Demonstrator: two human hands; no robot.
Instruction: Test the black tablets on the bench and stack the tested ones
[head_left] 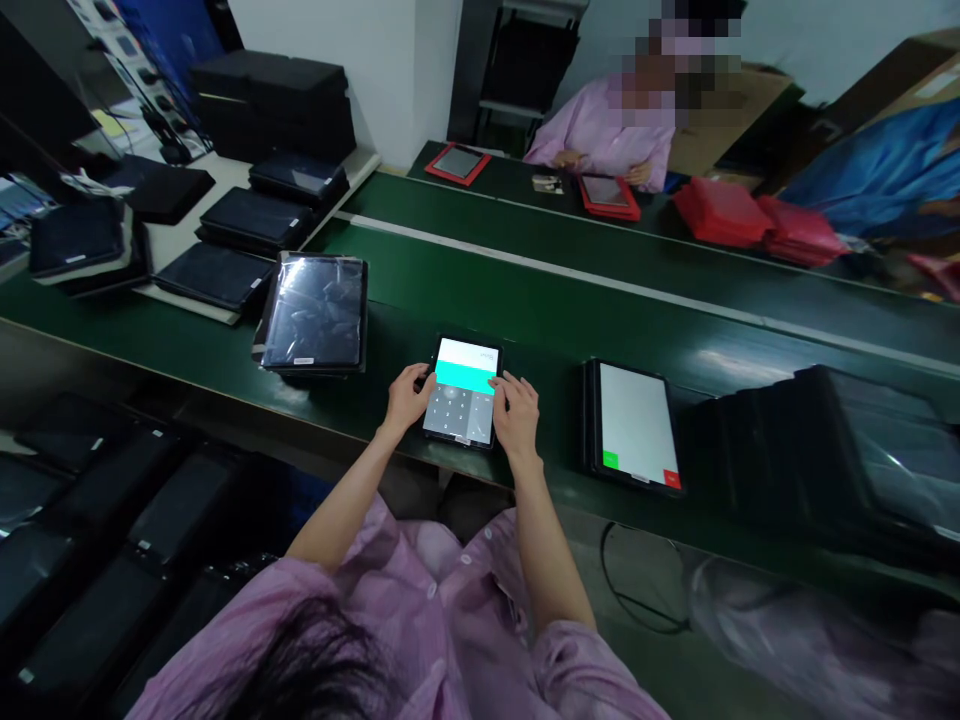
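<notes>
A lit tablet (452, 412) showing a calculator keypad and a turquoise band lies on the green workbench, right in front of me. My left hand (409, 398) grips its left edge, the fingers curled at the side. On the opposite edge, my right hand (516, 412) holds the tablet, its thumb at the screen near the turquoise band. The undersides of the fingers are hidden. To the right, a second tablet (639, 425) with a white screen and green and red corner squares lies on a dark stack. A stack of film-covered tablets (316, 312) stands to the left.
Black tablets (892, 450) are stacked at the far right, and more tablets (251, 218) lie on a pale board at left. Several dark tablets (97, 625) fill the lower left. Across the bench (480, 270), a person in pink sits by red sleeves (724, 210).
</notes>
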